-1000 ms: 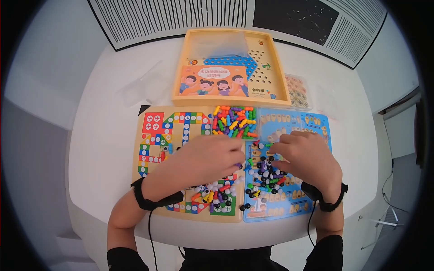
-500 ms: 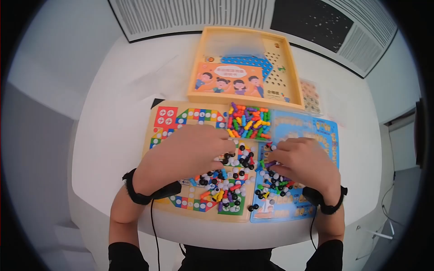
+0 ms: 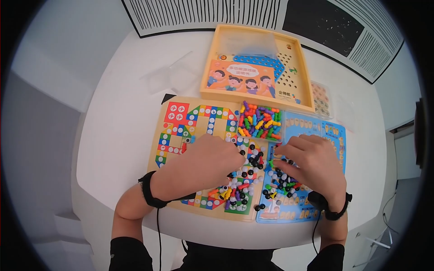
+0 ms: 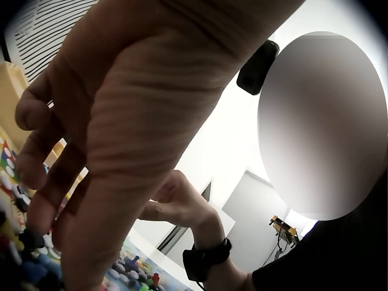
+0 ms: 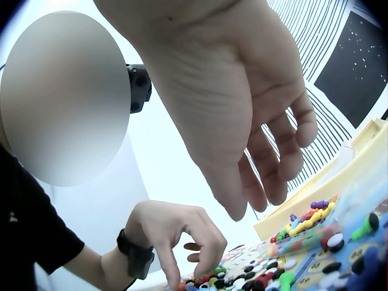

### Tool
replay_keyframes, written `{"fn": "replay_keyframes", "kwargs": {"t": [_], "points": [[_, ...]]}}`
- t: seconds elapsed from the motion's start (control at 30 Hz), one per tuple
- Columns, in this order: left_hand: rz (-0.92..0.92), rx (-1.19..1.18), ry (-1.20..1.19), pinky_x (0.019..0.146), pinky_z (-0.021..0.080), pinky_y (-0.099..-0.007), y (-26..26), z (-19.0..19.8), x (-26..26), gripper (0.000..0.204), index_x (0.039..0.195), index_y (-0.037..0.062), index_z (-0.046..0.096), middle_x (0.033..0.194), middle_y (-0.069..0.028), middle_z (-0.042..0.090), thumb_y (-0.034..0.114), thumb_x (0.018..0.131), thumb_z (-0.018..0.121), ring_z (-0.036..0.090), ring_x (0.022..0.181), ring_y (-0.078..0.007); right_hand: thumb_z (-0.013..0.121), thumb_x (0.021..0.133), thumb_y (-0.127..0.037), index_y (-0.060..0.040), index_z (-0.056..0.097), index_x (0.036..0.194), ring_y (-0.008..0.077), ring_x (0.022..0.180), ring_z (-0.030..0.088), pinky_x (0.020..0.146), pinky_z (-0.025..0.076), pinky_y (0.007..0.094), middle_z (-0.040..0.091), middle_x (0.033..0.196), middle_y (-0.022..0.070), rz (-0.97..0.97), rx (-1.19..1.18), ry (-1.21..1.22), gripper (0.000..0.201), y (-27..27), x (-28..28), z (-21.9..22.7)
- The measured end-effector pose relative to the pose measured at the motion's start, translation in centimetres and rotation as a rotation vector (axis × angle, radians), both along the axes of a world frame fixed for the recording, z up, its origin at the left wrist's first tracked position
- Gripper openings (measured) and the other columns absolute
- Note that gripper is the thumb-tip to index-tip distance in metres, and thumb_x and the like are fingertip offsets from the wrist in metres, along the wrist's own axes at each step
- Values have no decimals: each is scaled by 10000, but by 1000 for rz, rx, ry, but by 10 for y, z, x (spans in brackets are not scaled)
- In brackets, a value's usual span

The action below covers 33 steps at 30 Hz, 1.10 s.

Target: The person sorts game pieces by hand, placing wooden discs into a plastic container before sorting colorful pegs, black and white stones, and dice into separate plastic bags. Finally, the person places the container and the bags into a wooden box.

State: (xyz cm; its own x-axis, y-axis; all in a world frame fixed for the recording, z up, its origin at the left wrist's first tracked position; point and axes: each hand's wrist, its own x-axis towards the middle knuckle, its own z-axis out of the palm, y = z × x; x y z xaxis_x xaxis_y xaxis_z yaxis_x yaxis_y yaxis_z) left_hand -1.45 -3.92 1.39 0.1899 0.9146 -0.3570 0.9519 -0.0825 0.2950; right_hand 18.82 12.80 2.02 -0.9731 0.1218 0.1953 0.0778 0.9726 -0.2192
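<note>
In the head view my left hand is over the tan game board, its fingers bent loosely downward near a pile of black and white round pieces. In the left wrist view its fingers are spread a little and reach down toward the pieces, with nothing seen between them. My right hand hovers above the blue board, beside mixed round pieces and coloured pegs. Its thumb and fingers are apart and hold nothing in the right wrist view. A clear box of coloured pegs stands between the hands, farther back.
Behind the boards is a wooden tray with an orange booklet in it. A clear case of round discs lies to its right. Clear plastic wrapping is at the left. The white table's front edge curves near the body.
The head view has turned, so the table sits farther right. Relative to the boards, my left hand has drawn left, uncovering round pieces, and my right hand has shifted slightly left.
</note>
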Motion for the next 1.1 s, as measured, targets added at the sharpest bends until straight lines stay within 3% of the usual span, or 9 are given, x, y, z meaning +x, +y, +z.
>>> {"fn": "replay_keyframes", "kwargs": {"t": [0.07,0.3,0.4,0.47,0.57,0.67,0.9,0.97,1.1], "points": [[6,64,36,687,570,-408,-1,-7,1,313,983,80,730,891,-66,721,253,768,879,738,851,-291,854,792,-224,-105,760,920,238,749,676,672,534,378,672,796,31,50,10,-48,198,-2,-1,1],[-36,50,96,654,563,-389,4,-9,1,187,949,87,716,878,-53,722,163,812,819,736,816,-272,848,806,-246,-99,763,911,241,763,675,698,538,379,666,793,32,-4,24,-37,199,1,4,3],[-35,214,48,630,550,-364,9,-9,0,152,916,97,695,880,-15,713,163,834,804,721,786,-232,820,819,-263,-106,668,855,240,766,677,687,539,391,632,793,28,-7,27,-39,221,4,6,1],[83,642,-65,614,536,-343,17,-8,1,152,936,114,700,905,16,704,191,853,801,702,767,-201,819,819,-264,-104,658,842,242,762,675,683,540,392,628,788,35,-11,36,-34,228,6,6,1],[207,738,33,611,531,-326,24,-14,-3,196,977,126,715,929,24,706,237,850,815,699,774,-195,819,820,-262,-102,655,840,244,767,677,684,542,392,632,790,37,-12,34,-40,229,5,7,3],[252,615,3,628,534,-332,20,-19,-13,224,1017,141,731,936,20,707,244,841,824,704,791,-206,841,823,-268,-101,772,934,250,760,673,698,538,379,669,802,34,-15,20,-72,212,4,8,7],[144,337,-22,681,547,-367,10,-11,-13,228,1003,142,725,939,15,696,253,834,830,710,826,-227,825,841,-219,-95,765,984,260,804,684,711,546,386,675,836,44,-48,24,-87,198,10,1,-3],[53,276,-5,700,558,-377,9,-12,-8,241,1005,135,716,960,7,689,259,832,830,717,860,-230,801,844,-183,-109,716,992,256,834,688,719,563,401,657,895,42,-97,-11,95,186,16,-9,-19],[-54,184,-73,724,571,-387,5,-25,-3,280,1030,120,715,979,-14,678,243,815,845,724,904,-234,803,839,-160,-112,722,1044,255,868,695,740,575,396,658,974,38,-104,-26,157,226,23,-29,-44]]}}
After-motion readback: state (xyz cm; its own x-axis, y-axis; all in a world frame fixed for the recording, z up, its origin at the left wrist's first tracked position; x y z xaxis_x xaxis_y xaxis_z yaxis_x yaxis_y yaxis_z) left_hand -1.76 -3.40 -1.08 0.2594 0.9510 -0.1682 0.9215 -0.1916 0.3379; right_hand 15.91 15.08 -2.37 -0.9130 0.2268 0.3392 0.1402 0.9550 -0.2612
